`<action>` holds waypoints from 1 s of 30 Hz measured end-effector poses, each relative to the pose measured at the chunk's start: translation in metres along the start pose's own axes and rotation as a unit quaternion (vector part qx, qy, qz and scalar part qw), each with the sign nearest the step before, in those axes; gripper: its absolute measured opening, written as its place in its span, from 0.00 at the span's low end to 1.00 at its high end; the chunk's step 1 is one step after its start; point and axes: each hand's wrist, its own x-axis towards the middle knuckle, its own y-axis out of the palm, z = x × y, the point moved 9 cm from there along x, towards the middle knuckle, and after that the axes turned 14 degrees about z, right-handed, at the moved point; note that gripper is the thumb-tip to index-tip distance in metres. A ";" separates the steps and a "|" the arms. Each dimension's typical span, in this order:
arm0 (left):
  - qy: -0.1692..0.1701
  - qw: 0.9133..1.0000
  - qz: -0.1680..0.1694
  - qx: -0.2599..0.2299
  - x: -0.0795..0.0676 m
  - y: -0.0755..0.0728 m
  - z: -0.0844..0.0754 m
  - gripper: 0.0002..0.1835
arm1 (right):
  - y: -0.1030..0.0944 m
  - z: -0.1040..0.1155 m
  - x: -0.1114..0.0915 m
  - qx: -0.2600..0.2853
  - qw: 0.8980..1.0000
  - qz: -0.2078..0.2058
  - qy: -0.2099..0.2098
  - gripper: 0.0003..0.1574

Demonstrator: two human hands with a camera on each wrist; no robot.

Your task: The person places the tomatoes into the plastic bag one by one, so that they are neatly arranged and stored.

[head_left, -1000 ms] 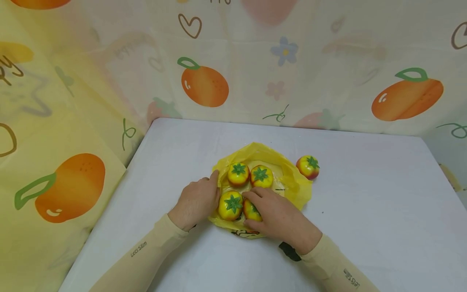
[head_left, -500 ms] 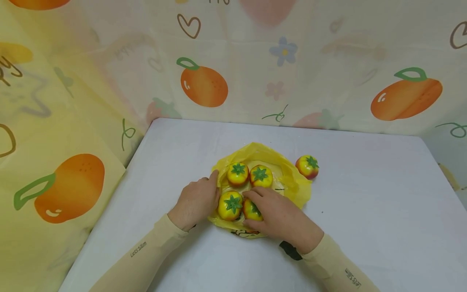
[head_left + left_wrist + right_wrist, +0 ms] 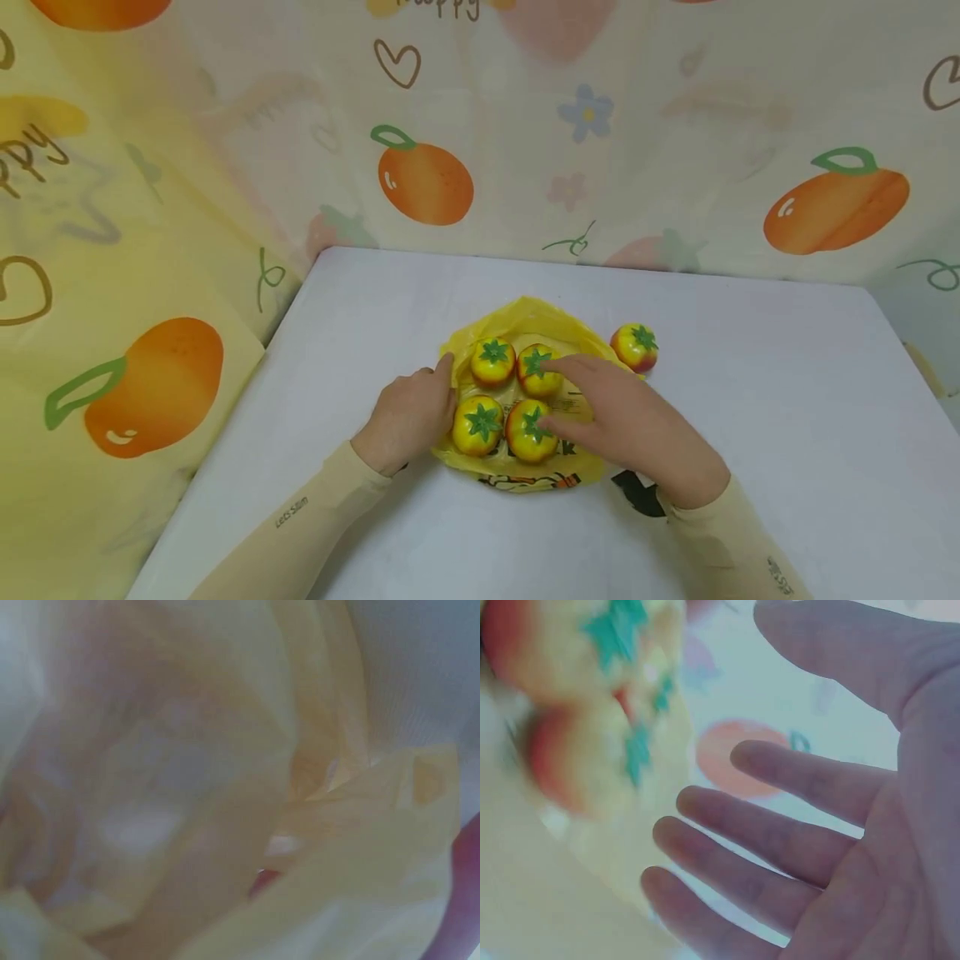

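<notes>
A yellow plastic bag [image 3: 528,315] lies spread with its mouth wide. In it sit several toy fruits, yellow with red sides and green star-shaped leaf tops. My left hand [image 3: 408,421] holds the bag's left edge, its fingers partly hidden by the plastic; the left wrist view is filled by the thin yellow film [image 3: 360,885]. My right hand [image 3: 630,417] hovers over the bag's right side with fingers spread and nothing in them. Its thumb overlaps the front right fruit [image 3: 525,437], and its fingertips overlap the back right fruit [image 3: 536,383]. Two fruits show blurred beside the spread fingers [image 3: 727,825] in the right wrist view.
One more fruit [image 3: 636,346] lies outside the bag, just beyond its right rim. A white-covered table [image 3: 787,400] carries everything, and a fruit-printed curtain [image 3: 660,125] hangs behind and along the left side.
My right hand has let go of the front right fruit, opened out and drawn back to the right. The left hand keeps its place at the bag's edge. The head view has tilted slightly.
</notes>
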 end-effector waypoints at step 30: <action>0.000 1.000 0.013 -0.006 0.002 0.002 0.000 0.30 | -0.039 -0.138 0.010 0.062 0.987 -0.034 0.141 0.51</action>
